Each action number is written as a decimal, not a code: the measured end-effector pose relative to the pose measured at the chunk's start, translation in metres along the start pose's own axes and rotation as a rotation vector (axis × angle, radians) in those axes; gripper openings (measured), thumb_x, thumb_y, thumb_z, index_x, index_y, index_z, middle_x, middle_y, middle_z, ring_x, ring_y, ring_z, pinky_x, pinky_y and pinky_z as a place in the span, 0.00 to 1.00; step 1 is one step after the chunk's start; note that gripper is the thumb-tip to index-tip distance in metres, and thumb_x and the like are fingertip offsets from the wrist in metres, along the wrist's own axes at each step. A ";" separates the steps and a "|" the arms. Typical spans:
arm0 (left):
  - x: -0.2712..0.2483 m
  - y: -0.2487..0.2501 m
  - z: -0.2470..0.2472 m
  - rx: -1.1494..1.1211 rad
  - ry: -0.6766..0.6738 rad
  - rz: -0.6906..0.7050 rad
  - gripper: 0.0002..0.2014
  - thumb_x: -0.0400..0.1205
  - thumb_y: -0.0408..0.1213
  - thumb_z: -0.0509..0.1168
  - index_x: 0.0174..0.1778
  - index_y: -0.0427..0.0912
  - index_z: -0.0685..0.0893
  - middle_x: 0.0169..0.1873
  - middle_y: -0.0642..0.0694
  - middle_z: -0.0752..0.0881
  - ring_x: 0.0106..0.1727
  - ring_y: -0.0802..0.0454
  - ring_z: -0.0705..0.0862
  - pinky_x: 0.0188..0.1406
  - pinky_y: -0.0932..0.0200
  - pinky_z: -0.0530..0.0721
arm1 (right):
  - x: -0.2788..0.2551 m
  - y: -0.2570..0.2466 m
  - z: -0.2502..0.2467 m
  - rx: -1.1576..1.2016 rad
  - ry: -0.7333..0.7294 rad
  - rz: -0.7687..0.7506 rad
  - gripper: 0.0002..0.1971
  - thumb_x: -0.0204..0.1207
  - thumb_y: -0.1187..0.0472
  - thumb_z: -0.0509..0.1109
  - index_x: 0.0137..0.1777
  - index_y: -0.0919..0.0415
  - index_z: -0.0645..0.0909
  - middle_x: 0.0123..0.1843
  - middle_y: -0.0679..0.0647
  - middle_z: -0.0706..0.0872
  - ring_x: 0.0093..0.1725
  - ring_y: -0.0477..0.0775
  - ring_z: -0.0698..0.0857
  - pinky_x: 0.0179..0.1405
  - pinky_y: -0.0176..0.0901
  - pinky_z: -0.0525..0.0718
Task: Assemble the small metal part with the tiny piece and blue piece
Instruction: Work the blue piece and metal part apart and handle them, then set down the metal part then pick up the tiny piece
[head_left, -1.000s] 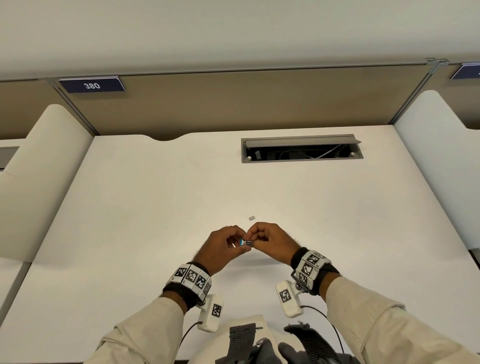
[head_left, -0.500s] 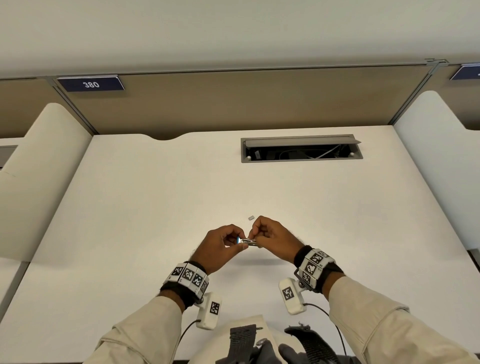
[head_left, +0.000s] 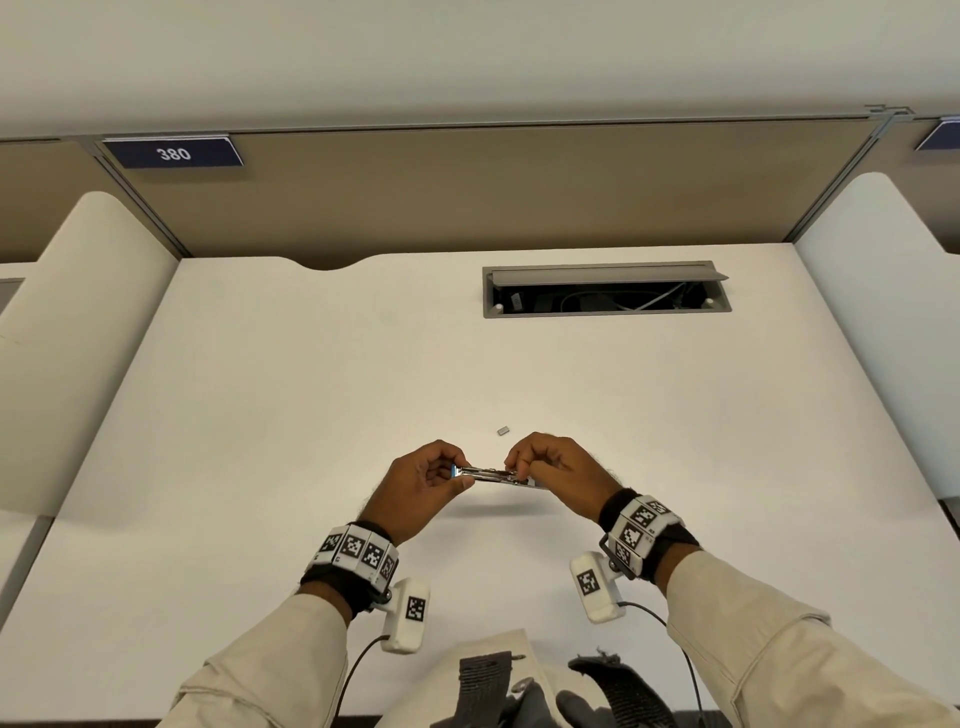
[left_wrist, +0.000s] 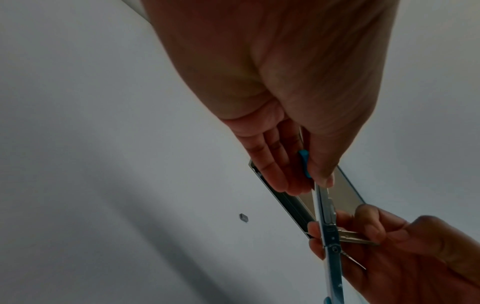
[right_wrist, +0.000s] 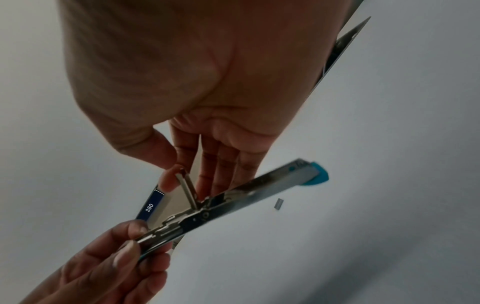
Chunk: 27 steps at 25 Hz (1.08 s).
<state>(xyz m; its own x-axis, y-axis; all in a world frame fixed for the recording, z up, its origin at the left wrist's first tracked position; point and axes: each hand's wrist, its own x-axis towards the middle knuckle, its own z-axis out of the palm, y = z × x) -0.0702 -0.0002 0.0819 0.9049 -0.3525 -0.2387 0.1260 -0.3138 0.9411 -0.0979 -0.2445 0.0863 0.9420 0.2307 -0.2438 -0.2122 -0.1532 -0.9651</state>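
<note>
head view, both hands pinching metal part (now pulled longer), tiny piece unmoved

My head cam looks down over the white desk; both wrist cams sit close under the palms, sharing the metal part and desk.

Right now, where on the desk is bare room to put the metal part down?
Bare desk runs left of the hands and between the tiny piece and cable hatch. Crowded only near both hands, left hand and right hand.
</note>
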 end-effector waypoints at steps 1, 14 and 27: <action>0.000 -0.002 -0.002 -0.001 0.002 -0.006 0.07 0.77 0.32 0.78 0.46 0.44 0.88 0.34 0.50 0.80 0.37 0.53 0.78 0.45 0.58 0.79 | 0.002 0.003 0.000 0.009 -0.004 0.014 0.12 0.66 0.56 0.66 0.40 0.66 0.83 0.50 0.59 0.89 0.48 0.46 0.86 0.48 0.29 0.82; 0.012 -0.032 -0.019 -0.005 0.039 -0.110 0.07 0.77 0.32 0.78 0.46 0.45 0.88 0.34 0.52 0.82 0.37 0.55 0.79 0.43 0.67 0.79 | 0.081 0.048 -0.029 -0.368 0.120 0.128 0.04 0.80 0.64 0.71 0.51 0.60 0.88 0.49 0.50 0.92 0.46 0.49 0.85 0.53 0.43 0.82; 0.023 -0.045 -0.041 -0.032 0.114 -0.218 0.07 0.77 0.32 0.78 0.47 0.44 0.88 0.40 0.39 0.88 0.41 0.54 0.84 0.47 0.66 0.82 | 0.130 0.067 -0.029 -0.733 -0.018 0.148 0.07 0.73 0.62 0.79 0.51 0.57 0.89 0.49 0.56 0.86 0.50 0.58 0.86 0.55 0.53 0.86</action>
<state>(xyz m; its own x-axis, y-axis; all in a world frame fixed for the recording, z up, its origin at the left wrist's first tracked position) -0.0386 0.0422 0.0444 0.8947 -0.1778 -0.4098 0.3340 -0.3429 0.8780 0.0181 -0.2525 -0.0078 0.9114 0.1726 -0.3736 -0.1029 -0.7834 -0.6129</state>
